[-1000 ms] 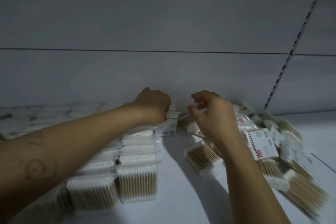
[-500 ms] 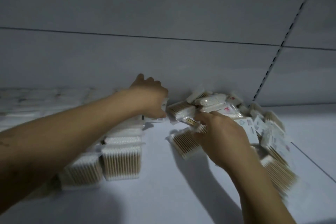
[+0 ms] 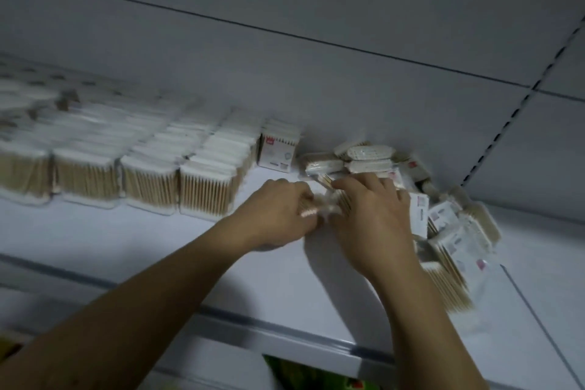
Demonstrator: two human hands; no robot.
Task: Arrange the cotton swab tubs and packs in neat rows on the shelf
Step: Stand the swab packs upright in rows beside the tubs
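A grey back panel (image 3: 285,79) is seen closing the rear of the white shelf (image 3: 158,247), and a slotted upright (image 3: 506,123) is set into it at the right. The shelf's front edge (image 3: 285,329) is marked by a raised rail, and a broad strip of bare shelf is left between that rail and the goods. An open lane is also left in the middle, between the rows and the heap.

Swab tubs (image 3: 145,174) are ranked in rows at the left, from front to back panel, their far end blurred. A loose pile of packs (image 3: 449,231) is heaped at the right, tilted and overlapping.

The left hand (image 3: 278,212) and right hand (image 3: 373,218) are brought together in the lane. A boxed pack (image 3: 278,149) is stood upright by the back panel, just beside the last row; a red mark is borne on it, but its print cannot be read. Red marks on the heaped labels are likewise too small to read.

A swab pack (image 3: 329,203) is held between the hands just above the shelf. Its left end is gripped by the curled left fingers (image 3: 304,199). Its right end is covered by the right fingers (image 3: 370,182), which reach the pile; whether they grasp cannot be told.
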